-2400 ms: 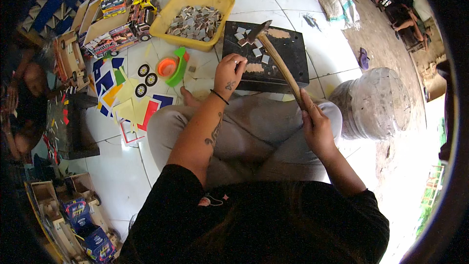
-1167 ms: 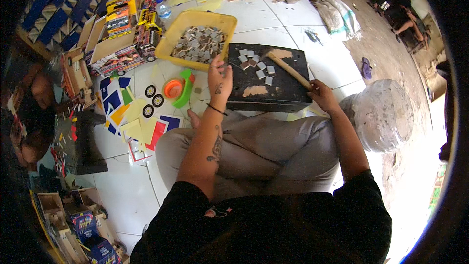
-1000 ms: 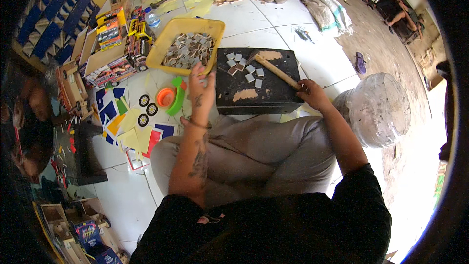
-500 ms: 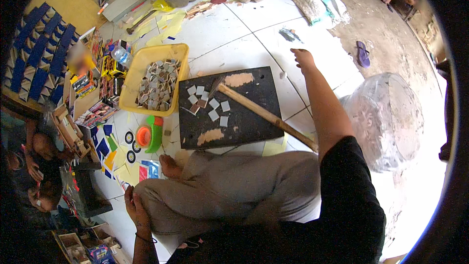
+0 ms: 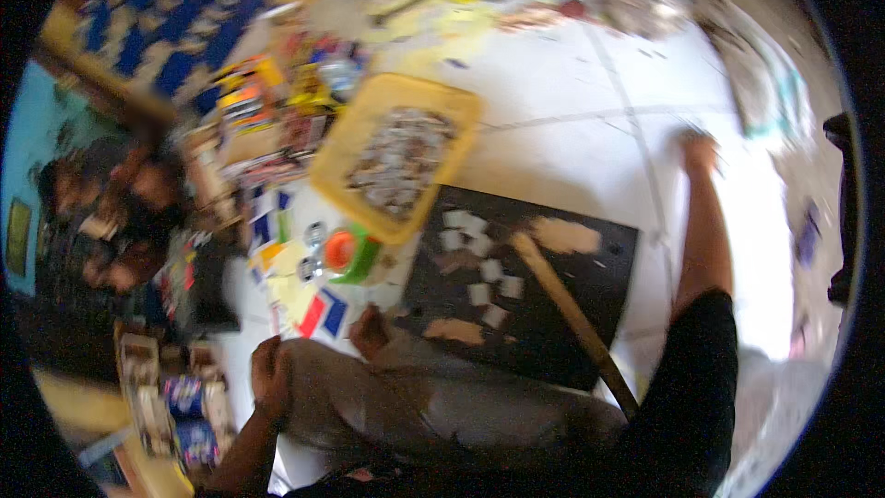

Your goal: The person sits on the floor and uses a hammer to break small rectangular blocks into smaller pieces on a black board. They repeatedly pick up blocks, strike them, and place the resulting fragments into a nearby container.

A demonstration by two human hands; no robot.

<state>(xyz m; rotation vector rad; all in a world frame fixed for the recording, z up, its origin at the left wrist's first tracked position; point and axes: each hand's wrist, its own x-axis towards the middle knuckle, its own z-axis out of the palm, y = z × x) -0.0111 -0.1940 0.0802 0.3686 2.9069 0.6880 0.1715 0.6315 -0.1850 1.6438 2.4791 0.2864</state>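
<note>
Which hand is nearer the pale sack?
Right. The right hand is outstretched, left of and short of the sack; the left hand is far off, by the left knee.

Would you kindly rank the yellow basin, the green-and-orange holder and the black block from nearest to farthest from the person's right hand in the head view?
1. Black block: nearest the right hand, to its left and closer to the body.
2. Yellow basin: farther left, past the block.
3. Green-and-orange holder: farthest, left, by the basin's near side.
</note>
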